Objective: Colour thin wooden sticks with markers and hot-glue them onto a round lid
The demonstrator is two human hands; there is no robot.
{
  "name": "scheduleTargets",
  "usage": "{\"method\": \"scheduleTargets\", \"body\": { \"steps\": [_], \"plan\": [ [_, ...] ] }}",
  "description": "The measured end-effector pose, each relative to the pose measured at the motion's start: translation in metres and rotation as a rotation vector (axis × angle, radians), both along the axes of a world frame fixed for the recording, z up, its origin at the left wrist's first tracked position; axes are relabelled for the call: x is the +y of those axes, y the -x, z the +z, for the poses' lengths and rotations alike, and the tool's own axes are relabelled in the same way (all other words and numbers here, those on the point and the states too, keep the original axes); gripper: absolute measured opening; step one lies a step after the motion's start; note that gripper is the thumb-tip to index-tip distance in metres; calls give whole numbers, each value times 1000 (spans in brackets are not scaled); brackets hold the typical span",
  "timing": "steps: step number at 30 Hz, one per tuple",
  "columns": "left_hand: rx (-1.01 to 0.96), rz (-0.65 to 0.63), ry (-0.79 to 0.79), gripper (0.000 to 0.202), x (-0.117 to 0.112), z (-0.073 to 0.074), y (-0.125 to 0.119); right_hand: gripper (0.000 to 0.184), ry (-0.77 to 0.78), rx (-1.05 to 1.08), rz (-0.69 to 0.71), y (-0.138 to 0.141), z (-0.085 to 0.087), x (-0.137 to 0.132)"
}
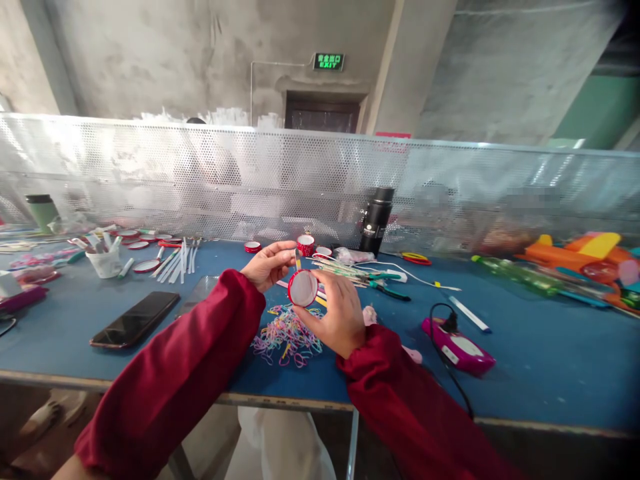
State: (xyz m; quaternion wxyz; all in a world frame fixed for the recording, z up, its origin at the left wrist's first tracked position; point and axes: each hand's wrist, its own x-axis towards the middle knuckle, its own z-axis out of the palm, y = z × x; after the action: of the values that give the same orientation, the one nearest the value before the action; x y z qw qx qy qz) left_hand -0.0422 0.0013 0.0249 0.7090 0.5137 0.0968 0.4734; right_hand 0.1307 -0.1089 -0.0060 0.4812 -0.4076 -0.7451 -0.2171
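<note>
My right hand (341,312) grips a small toy drum (303,289) with a red rim and pale round face, thumb below and fingers along its side. Just above the rim, my left hand (270,265) pinches a thin short strip (299,259), pale with some yellow. Whether that strip is fixed to the drum I cannot tell. Beneath both hands lies a loose pile of coloured rubber bands (286,339). Beyond them stand a stack of red-rimmed drums (305,245) and a single one (253,247).
A phone (136,320) lies left, near a white cup (104,261) of sticks. Pliers (390,291), a black bottle (378,220) and thin sticks lie behind my right hand. A corded purple device (460,347) sits right. A perforated metal screen (310,173) borders the table's back.
</note>
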Motion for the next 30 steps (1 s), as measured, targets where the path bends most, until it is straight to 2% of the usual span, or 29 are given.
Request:
{"method": "scheduleTargets", "body": {
  "steps": [30],
  "plan": [
    [12, -62, -17, 37, -2, 0, 0, 59, 18, -9, -13, 1, 2, -1]
  ]
}}
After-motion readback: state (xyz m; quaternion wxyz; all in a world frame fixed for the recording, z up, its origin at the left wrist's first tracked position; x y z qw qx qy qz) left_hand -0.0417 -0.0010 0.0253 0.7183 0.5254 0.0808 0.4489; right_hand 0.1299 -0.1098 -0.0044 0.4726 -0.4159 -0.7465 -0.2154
